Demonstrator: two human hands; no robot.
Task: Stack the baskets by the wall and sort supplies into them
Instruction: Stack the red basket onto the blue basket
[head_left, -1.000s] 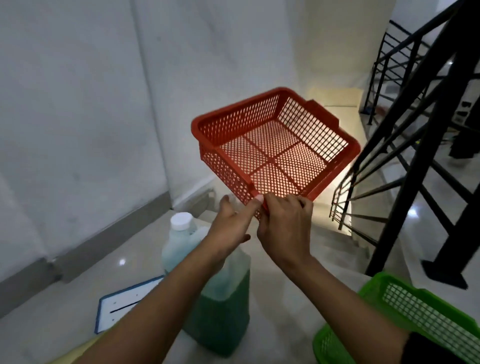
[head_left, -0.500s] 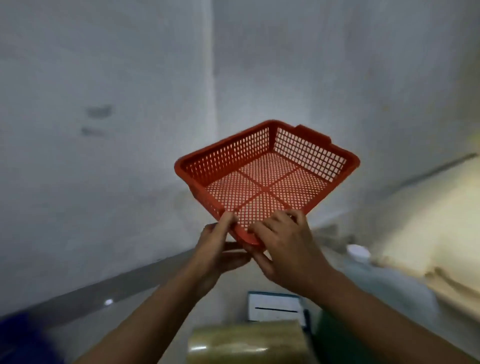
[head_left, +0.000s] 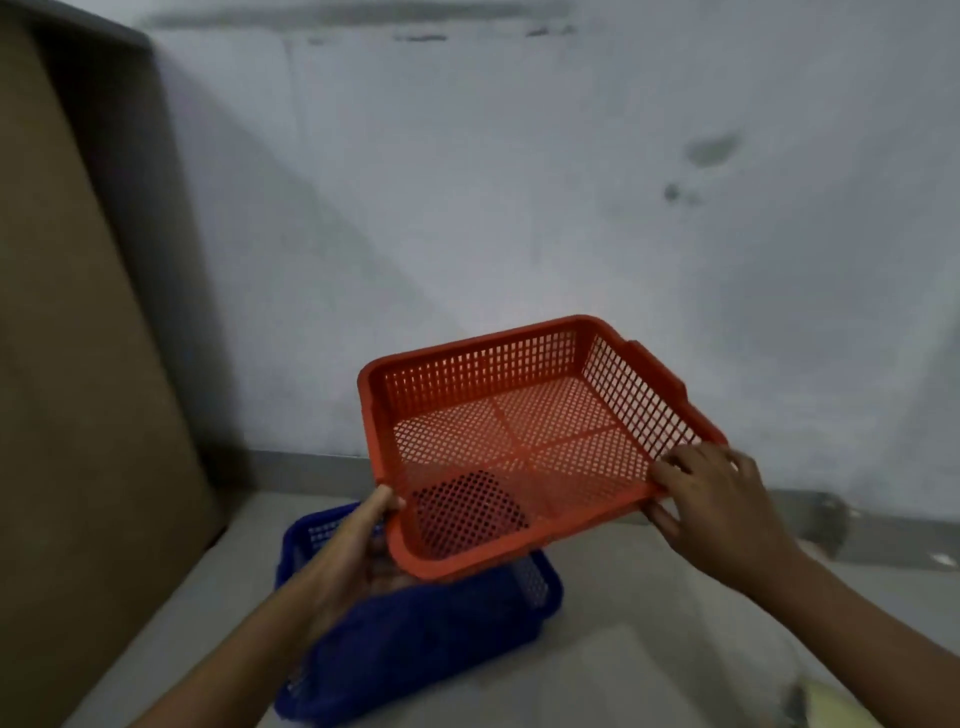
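I hold an empty red perforated basket (head_left: 519, 431) in the air in front of the grey wall, roughly level. My left hand (head_left: 358, 545) grips its near left corner, and my right hand (head_left: 711, 499) grips its near right corner. Directly below it a blue basket (head_left: 436, 639) stands on the floor close to the wall. The red basket and my left forearm cover much of the blue one, so I cannot tell what lies inside it.
A large brown board (head_left: 67, 364) leans upright at the left, next to the blue basket. A grey skirting strip (head_left: 810, 509) runs along the foot of the wall. A pale object (head_left: 831, 706) shows at the bottom right edge.
The view has swung left from the stairs to the wall corner. My hands have spread from the basket's middle front to its two near corners. The blue basket and brown board have come into view.
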